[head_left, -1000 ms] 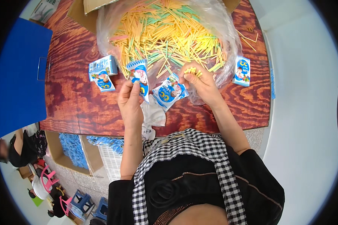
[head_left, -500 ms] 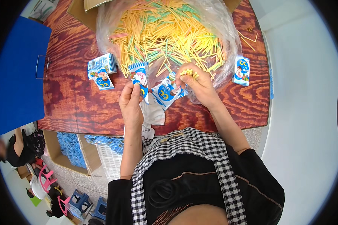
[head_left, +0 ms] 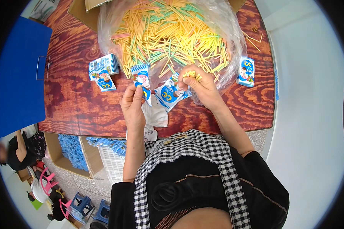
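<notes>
Left hand (head_left: 133, 106), centre-left of frame: thumb and fingertips pinch the lower part of a blue-and-white printed snack packet (head_left: 142, 74), striped end up. The low pinch probably leaves the upper part unobstructed. Can't tell if the packet is filled.

Right hand (head_left: 203, 87), just right of centre: fingers curled, thumb pressed over a bundle of yellow sticks (head_left: 192, 74), cut ends poking out near the thumb. Wrapping the fist round them likely holds the sticks together and roughly parallel. Count unclear.

Second packet (head_left: 167, 95) lies tilted on the wood-grain table (head_left: 80, 110), between the hands. White crumpled cloth or wrapper (head_left: 156, 117) just below it; can't tell which.

Top centre: big heap of yellow, orange and green sticks (head_left: 168, 34) in a spread clear plastic bag (head_left: 236, 49), presumably laid wide for easy reach and to contain loose ones. Further packets rest left of the bag, partly overlapping (head_left: 105, 79), plus one lone packet (head_left: 247, 73) at right.
</notes>
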Available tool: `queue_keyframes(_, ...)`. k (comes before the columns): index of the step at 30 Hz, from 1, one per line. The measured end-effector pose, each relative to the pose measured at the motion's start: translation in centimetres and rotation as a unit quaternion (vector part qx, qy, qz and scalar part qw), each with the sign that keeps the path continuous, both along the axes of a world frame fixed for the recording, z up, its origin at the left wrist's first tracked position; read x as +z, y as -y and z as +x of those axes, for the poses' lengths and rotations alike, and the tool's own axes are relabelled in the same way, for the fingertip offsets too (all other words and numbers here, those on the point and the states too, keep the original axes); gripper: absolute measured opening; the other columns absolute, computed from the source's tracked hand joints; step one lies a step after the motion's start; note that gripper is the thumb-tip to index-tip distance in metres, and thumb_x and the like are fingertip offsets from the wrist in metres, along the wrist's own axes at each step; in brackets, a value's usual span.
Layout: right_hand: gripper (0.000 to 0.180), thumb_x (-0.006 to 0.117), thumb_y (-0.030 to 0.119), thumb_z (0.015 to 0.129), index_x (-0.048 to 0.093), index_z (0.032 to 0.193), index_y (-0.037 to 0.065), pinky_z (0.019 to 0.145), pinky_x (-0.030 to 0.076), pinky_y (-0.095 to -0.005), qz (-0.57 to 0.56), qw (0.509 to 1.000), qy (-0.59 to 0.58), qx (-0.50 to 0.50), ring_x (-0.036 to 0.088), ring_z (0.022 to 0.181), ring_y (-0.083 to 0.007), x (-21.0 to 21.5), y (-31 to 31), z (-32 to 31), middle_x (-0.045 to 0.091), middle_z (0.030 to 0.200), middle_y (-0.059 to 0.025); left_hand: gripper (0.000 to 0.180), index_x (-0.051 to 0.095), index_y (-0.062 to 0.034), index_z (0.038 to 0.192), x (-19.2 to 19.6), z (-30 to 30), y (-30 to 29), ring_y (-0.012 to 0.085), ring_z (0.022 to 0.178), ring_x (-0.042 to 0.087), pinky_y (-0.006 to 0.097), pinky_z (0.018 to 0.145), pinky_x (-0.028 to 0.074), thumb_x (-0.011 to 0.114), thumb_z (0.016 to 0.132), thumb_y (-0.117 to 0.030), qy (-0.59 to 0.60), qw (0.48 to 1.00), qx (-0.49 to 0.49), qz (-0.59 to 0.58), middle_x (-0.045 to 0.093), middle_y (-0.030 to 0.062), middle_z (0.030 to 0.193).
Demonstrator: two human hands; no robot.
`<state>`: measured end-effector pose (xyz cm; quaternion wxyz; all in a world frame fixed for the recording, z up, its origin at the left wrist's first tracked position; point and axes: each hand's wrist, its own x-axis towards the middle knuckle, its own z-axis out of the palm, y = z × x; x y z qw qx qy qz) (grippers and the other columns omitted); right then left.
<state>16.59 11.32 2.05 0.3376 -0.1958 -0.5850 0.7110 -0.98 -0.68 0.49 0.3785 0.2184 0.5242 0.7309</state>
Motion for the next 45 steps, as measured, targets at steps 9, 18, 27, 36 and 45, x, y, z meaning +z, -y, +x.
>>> queue_keyframes(9, 0.013, 0.050, 0.013, 0.099, 0.054, 0.100, 0.000, 0.068, 0.044, -0.0250, 0.002, 1.000, 0.003, 0.016, 0.052, 0.076, -0.0118, 0.0, 0.0, -0.1, 0.056, 0.088, -0.0059, 0.010, 0.064, -0.0027, 0.098, -0.4, -0.1, 0.3, -0.0004, 0.068, 0.047, 0.016, 0.060, 0.036, 0.057, 0.096, -0.010, -0.001, 1.000, 0.005, -0.010, 0.062, -0.0046, 0.083)
queue_keyframes(18, 0.019, 0.046, 0.019, 0.101, 0.053, 0.099, 0.002, 0.080, 0.049, -0.0327, -0.009, 0.999, -0.031, -0.031, 0.059, 0.082, -0.0192, -0.6, -0.4, -0.5, 0.059, 0.084, -0.0093, 0.008, 0.064, 0.0015, 0.096, 0.0, 0.4, 0.3, 0.0065, 0.077, 0.053, 0.021, 0.068, 0.042, 0.058, 0.092, -0.004, -0.141, 0.989, -0.045, -0.015, 0.060, 0.0007, 0.087)
queue_keyframes(27, 0.025, 0.039, 0.030, 0.103, 0.051, 0.100, 0.009, 0.107, 0.034, -0.0494, -0.148, 0.975, -0.162, 0.014, 0.044, 0.130, -0.0371, 3.6, -1.2, -2.6, 0.065, 0.109, -0.0251, 0.010, 0.065, 0.0048, 0.096, 0.6, 2.1, 0.0, 0.0159, 0.087, 0.060, 0.026, 0.074, 0.046, 0.061, 0.087, 0.001, -0.253, 0.954, -0.157, -0.019, 0.062, 0.0098, 0.096)
queue_keyframes(36, 0.026, 0.044, 0.030, 0.101, 0.052, 0.104, 0.005, 0.107, 0.035, -0.0418, -0.145, 0.982, -0.114, -0.027, 0.045, 0.129, -0.0315, 2.4, 1.7, -3.1, 0.059, 0.121, -0.0274, 0.009, 0.062, 0.0064, 0.096, -0.3, 3.8, -0.1, 0.0137, 0.087, 0.057, 0.024, 0.076, 0.045, 0.060, 0.089, 0.001, -0.120, 0.987, -0.102, -0.018, 0.061, 0.0081, 0.097)
queue_keyframes(45, 0.047, 0.046, 0.037, 0.099, 0.050, 0.127, -0.001, 0.107, 0.033, -0.0401, 0.048, 0.998, -0.036, 0.035, 0.046, 0.127, -0.0259, 4.3, 0.7, -1.7, 0.051, 0.134, -0.0182, 0.018, 0.065, 0.0050, 0.105, -0.3, 3.5, -0.6, 0.0189, 0.101, 0.060, 0.028, 0.088, 0.046, 0.060, 0.089, 0.000, -0.245, 0.967, -0.073, 0.003, 0.063, 0.0142, 0.111)
